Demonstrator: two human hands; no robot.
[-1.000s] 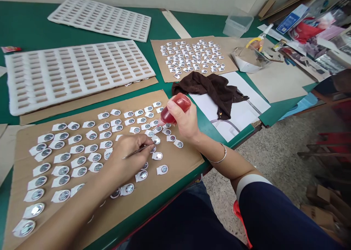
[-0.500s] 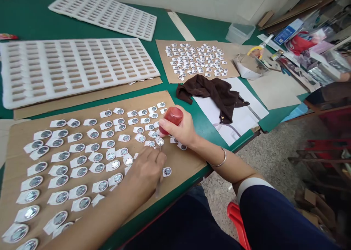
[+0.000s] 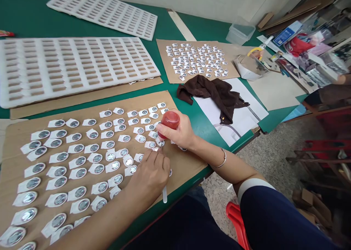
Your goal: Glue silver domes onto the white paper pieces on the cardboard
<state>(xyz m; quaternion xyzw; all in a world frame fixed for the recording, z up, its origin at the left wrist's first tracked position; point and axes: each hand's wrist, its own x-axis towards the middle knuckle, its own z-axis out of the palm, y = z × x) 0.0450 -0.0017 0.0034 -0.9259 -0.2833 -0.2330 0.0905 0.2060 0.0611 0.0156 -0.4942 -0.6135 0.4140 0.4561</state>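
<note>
Here the right hand (image 3: 179,133) grips a red bottle (image 3: 168,122) and the left hand (image 3: 149,177) pinches a thin tool (image 3: 164,195), near the cardboard's (image 3: 189,162) edge.

I see my right hand (image 3: 179,133) gripping a small red bottle (image 3: 168,122), nozzle down over the metal discs (image 3: 109,155) on the near cardboard sheet (image 3: 181,166). My left hand (image 3: 149,177) pinches a thin tool (image 3: 164,196) just at its seven o'clock. A brown cloth (image 3: 214,93) lies at two o'clock.
</note>
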